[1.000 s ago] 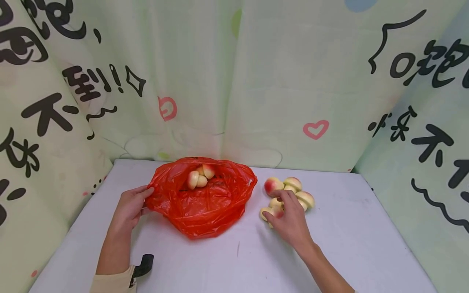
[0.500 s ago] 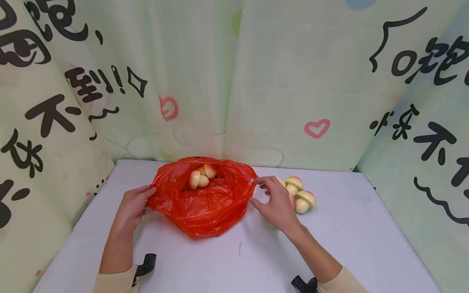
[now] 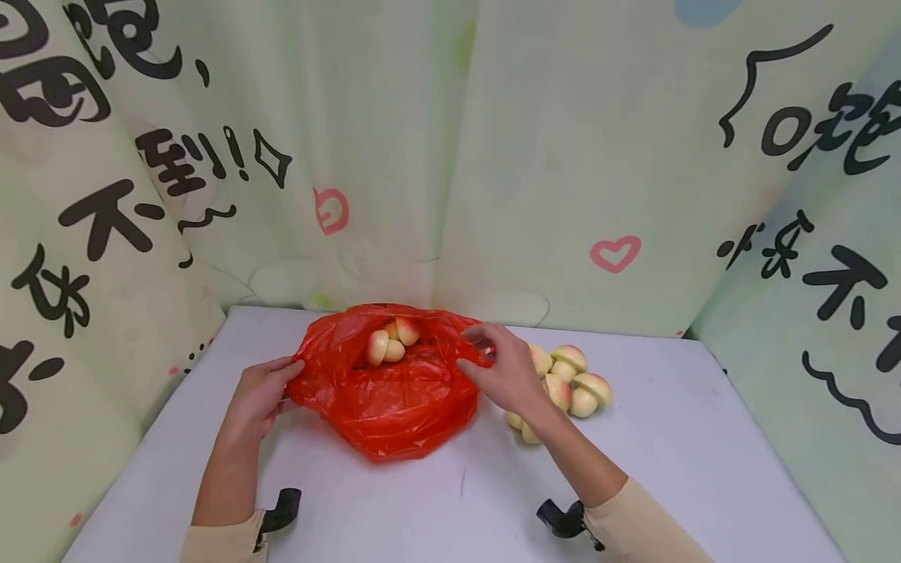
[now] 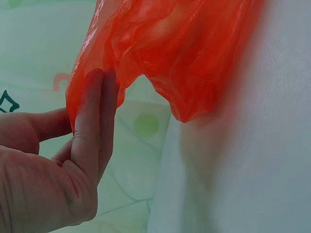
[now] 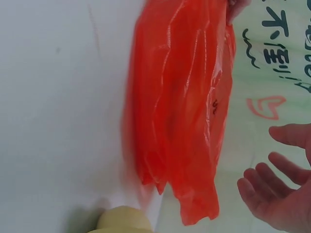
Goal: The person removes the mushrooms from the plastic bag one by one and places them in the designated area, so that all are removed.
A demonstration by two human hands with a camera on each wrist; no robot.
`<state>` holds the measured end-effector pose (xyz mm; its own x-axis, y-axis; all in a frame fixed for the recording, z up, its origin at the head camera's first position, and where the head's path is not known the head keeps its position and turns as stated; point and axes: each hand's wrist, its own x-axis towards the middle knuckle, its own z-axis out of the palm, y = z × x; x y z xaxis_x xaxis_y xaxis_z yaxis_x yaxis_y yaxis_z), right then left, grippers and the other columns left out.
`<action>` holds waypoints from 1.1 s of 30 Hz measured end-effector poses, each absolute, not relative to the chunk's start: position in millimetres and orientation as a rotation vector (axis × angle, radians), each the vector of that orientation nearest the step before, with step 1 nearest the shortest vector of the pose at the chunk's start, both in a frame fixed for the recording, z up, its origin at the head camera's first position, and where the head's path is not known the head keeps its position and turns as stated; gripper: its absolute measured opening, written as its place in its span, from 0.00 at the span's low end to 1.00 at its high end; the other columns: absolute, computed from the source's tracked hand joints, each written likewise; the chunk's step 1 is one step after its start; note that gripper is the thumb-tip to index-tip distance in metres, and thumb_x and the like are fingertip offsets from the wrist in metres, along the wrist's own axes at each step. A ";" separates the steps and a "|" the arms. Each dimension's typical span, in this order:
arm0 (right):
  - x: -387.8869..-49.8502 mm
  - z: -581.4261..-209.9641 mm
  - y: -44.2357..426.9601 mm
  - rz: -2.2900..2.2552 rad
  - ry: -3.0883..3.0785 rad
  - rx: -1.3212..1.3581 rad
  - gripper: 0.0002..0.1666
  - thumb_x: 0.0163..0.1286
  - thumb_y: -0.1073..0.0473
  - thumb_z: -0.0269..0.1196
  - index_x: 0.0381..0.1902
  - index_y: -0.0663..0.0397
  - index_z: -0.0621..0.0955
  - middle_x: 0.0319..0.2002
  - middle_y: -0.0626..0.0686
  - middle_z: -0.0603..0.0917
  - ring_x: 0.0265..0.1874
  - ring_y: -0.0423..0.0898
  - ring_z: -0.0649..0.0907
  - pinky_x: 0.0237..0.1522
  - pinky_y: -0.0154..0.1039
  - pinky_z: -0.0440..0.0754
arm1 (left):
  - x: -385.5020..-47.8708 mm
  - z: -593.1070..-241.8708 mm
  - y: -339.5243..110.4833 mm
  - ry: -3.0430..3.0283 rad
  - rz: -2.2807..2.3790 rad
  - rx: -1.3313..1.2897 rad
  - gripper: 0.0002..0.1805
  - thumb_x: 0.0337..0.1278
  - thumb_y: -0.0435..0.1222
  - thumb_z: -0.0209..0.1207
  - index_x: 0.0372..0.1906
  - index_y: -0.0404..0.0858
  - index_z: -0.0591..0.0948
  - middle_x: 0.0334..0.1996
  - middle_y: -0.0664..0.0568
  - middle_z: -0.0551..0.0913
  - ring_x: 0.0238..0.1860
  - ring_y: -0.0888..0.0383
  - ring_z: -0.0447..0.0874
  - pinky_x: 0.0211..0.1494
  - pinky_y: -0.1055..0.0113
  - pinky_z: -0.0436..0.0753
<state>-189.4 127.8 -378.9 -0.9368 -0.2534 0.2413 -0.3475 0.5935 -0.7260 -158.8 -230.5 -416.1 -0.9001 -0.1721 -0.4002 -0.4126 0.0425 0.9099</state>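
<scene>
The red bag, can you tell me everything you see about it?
The red bag looks like thin, shiny, crinkled plastic that lets some light through. It rests on the pale table, mouth open toward the head camera, with mushroom-shaped pieces showing inside. The left hand pinches its left edge. The right hand is at its right edge, fingers spread, not gripping it.

Red on the bag (image 3: 415, 414), cream blushed pink on the mushrooms (image 3: 378, 346) inside it, white on the table (image 3: 422, 508) beneath, black-lettered pale green on the curtain (image 3: 394, 117) behind.
</scene>
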 end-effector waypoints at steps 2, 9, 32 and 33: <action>-192.3 -377.5 123.5 1.308 -2.712 0.498 0.21 0.67 0.60 0.72 0.57 0.53 0.83 0.54 0.53 0.85 0.53 0.55 0.84 0.55 0.53 0.87 | -157.4 -417.8 -230.1 2.130 1.955 -0.613 0.35 0.80 0.48 0.52 0.81 0.36 0.62 0.76 0.37 0.68 0.56 0.54 0.79 0.47 0.73 0.87; -209.4 -374.8 106.2 1.397 -2.736 0.525 0.18 0.68 0.61 0.72 0.55 0.56 0.84 0.51 0.54 0.87 0.52 0.57 0.86 0.53 0.49 0.88 | -155.9 -417.0 -230.9 2.130 1.948 -0.621 0.35 0.80 0.48 0.52 0.81 0.36 0.62 0.75 0.37 0.68 0.55 0.55 0.80 0.47 0.72 0.87; -252.9 -373.3 67.8 1.458 -2.997 0.593 0.20 0.72 0.58 0.67 0.59 0.58 0.84 0.55 0.56 0.87 0.53 0.51 0.83 0.54 0.43 0.86 | -156.8 -419.1 -229.5 2.152 1.955 -0.571 0.34 0.81 0.46 0.52 0.80 0.33 0.63 0.74 0.35 0.70 0.47 0.61 0.82 0.44 0.74 0.86; -254.3 -372.9 65.4 1.451 -3.006 0.599 0.19 0.72 0.59 0.67 0.59 0.58 0.84 0.54 0.56 0.87 0.53 0.51 0.83 0.54 0.43 0.86 | -156.8 -419.3 -229.8 2.152 1.955 -0.572 0.34 0.81 0.46 0.52 0.80 0.34 0.63 0.74 0.35 0.70 0.47 0.61 0.82 0.44 0.74 0.86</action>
<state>-254.3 65.4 -372.9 -0.9077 -0.4137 -0.0702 -0.2024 0.5781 -0.7905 -156.8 -229.8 -419.3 -0.9102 -0.1610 -0.3816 -0.3952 0.0623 0.9165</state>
